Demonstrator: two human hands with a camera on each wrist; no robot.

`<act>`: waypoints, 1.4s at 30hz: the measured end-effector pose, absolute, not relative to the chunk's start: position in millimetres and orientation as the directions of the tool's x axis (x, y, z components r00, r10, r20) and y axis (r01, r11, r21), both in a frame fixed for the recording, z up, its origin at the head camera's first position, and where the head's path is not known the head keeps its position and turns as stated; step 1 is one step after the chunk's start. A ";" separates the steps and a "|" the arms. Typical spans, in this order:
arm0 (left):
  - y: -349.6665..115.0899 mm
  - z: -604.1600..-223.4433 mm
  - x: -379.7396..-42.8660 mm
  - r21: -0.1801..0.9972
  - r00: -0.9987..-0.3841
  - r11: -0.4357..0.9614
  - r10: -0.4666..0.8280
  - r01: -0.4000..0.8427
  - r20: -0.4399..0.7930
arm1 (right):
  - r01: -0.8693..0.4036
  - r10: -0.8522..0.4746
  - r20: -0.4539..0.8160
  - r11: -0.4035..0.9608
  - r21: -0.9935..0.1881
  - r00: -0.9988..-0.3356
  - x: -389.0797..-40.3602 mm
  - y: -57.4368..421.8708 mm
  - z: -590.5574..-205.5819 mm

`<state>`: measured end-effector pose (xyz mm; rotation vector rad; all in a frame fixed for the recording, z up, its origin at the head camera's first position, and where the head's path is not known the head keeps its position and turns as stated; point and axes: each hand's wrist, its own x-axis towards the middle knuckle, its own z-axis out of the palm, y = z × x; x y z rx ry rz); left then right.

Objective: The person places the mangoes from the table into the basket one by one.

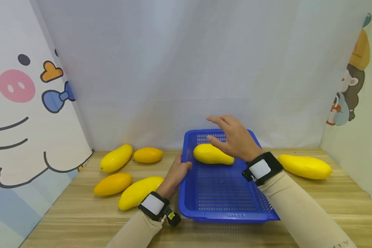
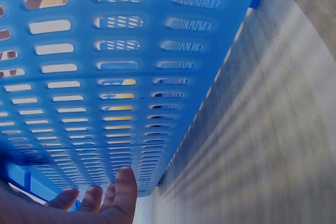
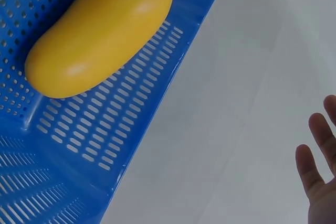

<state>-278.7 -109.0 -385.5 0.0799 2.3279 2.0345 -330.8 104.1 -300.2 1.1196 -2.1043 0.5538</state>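
Note:
A blue perforated plastic basket (image 1: 226,215) stands on the wooden table, with one yellow papaya (image 1: 212,154) lying in its far part. My left hand (image 1: 175,175) grips the basket's left rim, thumb near the top edge. In the left wrist view, its fingers (image 2: 126,190) reach along the outside of the slotted wall. Over the far right part of the basket hovers my right hand (image 1: 235,137), fingers spread and holding nothing. The right wrist view has that papaya (image 3: 100,35) apart from the hand's extended fingers (image 3: 307,167).
Left of the basket lie two yellow papayas (image 1: 139,193) (image 1: 116,158) and two smaller orange-yellow mangoes (image 1: 148,155) (image 1: 113,184). Another papaya (image 1: 305,166) lies to the right. A white curtain (image 1: 161,75) hangs behind the table, with cartoon panels at both sides.

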 end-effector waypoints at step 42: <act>-106.7 -385.4 -280.9 0.997 -0.995 0.072 0.095 -0.008 -0.015 | -0.849 -0.477 0.782 0.513 -0.122 -0.401 -275.7 135.8 -308.0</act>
